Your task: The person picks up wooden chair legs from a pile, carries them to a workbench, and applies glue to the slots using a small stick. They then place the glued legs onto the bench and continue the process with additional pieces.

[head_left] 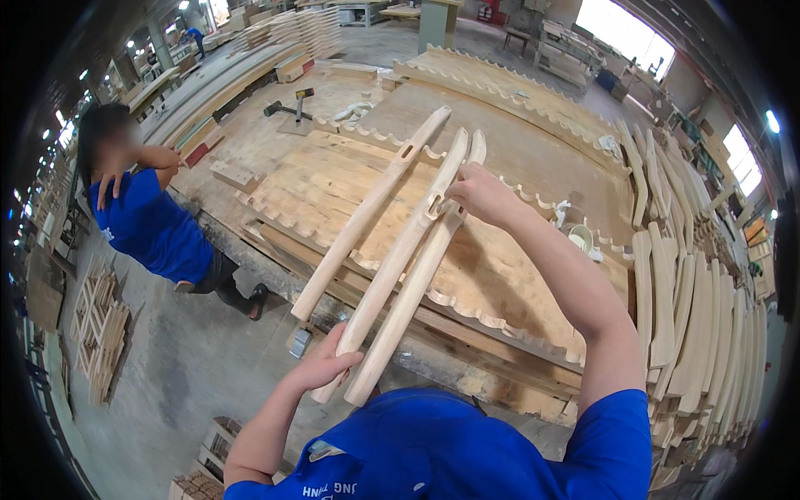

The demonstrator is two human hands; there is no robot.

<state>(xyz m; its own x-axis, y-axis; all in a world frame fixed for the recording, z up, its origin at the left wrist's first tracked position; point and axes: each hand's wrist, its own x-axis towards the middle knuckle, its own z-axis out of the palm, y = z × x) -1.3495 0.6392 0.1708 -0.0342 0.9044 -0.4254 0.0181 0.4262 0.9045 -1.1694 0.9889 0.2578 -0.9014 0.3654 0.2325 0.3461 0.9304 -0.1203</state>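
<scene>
Two long, pale, curved wooden furniture legs point(408, 258) lie together, the left hand point(323, 367) closed round their near ends and the right hand point(477, 193) gripping farther up, while a third leg point(367, 212) lies just left, seemingly unhandled.

both hands point(329, 367) gripping wooden chair legs point(400, 267)

A wide wooden workbench point(250, 125) fills the frame's centre. Scallop-edged wooden panels point(500, 275) lie stacked on it, three pale curved chair legs point(367, 212) rest across them, and a hammer point(287, 108) lies at upper left.
</scene>
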